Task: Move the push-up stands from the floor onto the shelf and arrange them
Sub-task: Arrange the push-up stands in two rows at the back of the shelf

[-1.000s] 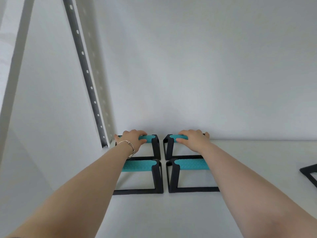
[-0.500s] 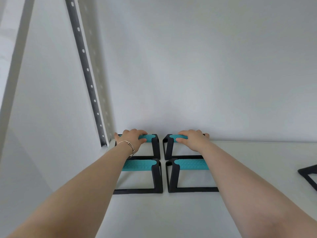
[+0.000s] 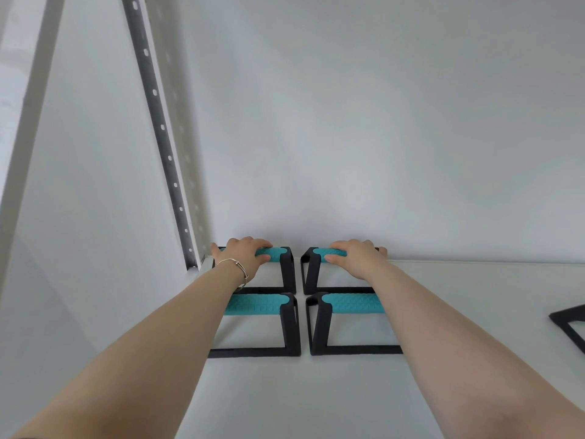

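Low-centre of the frame, on the shelf point(image 3: 316, 400), the left hand point(image 3: 243, 256) has its fingers curled over the back left stand point(image 3: 286, 270) and the right hand point(image 3: 356, 259) over the back right stand point(image 3: 311, 270), I'd guess to line them up snug behind the front stands point(image 3: 253, 304).

Stands gripped on the shelf point(image 3: 285, 400), lower centre.
The left hand point(image 3: 243, 258) grips the rear-left stand point(image 3: 286, 270); the right hand point(image 3: 357, 258), the rear-right stand point(image 3: 311, 270).

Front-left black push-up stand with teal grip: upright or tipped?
Upright: the front-left black stand sits base-flat on the white shelf, teal grip on top.
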{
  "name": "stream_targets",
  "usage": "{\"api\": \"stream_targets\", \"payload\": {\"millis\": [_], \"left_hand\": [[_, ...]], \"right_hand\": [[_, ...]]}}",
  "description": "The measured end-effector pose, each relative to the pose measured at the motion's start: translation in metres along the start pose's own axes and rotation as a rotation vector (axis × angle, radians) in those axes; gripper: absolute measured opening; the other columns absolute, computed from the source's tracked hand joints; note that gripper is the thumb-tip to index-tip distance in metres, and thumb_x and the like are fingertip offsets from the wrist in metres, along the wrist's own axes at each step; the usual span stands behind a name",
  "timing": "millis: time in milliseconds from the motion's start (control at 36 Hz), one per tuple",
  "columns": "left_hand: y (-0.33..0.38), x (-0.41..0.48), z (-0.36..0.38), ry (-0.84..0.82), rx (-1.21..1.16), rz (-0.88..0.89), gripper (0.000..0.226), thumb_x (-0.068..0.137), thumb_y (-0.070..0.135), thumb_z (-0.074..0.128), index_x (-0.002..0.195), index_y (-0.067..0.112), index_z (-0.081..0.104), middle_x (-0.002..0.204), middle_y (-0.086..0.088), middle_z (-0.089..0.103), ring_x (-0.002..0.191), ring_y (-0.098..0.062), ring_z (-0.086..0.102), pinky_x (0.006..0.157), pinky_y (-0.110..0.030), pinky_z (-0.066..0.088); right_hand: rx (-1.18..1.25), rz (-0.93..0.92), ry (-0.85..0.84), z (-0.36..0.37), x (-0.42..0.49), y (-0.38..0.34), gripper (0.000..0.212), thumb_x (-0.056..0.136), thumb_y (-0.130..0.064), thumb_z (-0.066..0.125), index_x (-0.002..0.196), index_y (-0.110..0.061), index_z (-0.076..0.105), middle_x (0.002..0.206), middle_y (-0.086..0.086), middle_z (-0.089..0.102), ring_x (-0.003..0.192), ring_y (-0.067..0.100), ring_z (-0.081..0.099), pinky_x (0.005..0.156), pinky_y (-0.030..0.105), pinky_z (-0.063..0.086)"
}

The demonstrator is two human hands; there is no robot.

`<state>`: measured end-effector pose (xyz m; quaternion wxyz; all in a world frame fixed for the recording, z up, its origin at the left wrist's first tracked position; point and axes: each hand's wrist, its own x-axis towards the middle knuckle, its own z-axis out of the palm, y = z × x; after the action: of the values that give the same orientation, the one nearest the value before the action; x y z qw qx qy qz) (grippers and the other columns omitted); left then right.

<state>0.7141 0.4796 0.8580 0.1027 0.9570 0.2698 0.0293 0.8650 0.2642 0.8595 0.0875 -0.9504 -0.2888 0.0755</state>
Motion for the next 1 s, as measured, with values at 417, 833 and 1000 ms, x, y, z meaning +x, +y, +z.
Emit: {"api": "stream_targets", "payload": {"millis": [417,833,1000], "left_hand": [[0.019,-0.005,-0.007,-0.025,0.016,-0.126,0.043,0.097,0.041,0.035,0.140,0.038,0.040,0.136,0.001,0.051,0.134,-0.025,0.036,0.110,-0.067,0.013],[0.199,-0.093,0.004,0.298,0.027,0.167,0.064,0.101,0.040,0.031,0.153,0.012,0.006,0.162,-0.013,0.008,0.150,-0.031,-0.001,0.122,-0.046,0.008],[0.303,-0.119,0.034,0.250,-0.024,0.217,0.067,0.100,0.044,0.033,0.153,0.012,0.007,0.161,-0.013,0.009,0.149,-0.030,0.001,0.121,-0.045,0.011]], "right_hand": [[0.007,0.007,0.082,0.000,-0.011,0.002,0.061,0.091,-0.066,0.036,0.145,-0.037,0.032,0.146,0.001,0.045,0.134,0.029,0.037,0.113,0.057,0.020],[-0.074,0.109,0.544,-0.033,-0.119,0.117,0.066,0.096,-0.055,0.039,0.151,-0.022,0.023,0.150,0.002,0.038,0.144,0.024,0.023,0.119,0.047,0.015],[-0.083,0.225,0.540,-0.058,-0.165,0.216,0.068,0.095,-0.057,0.039,0.150,-0.021,0.021,0.149,0.002,0.039,0.144,0.025,0.024,0.117,0.048,0.020]]}}
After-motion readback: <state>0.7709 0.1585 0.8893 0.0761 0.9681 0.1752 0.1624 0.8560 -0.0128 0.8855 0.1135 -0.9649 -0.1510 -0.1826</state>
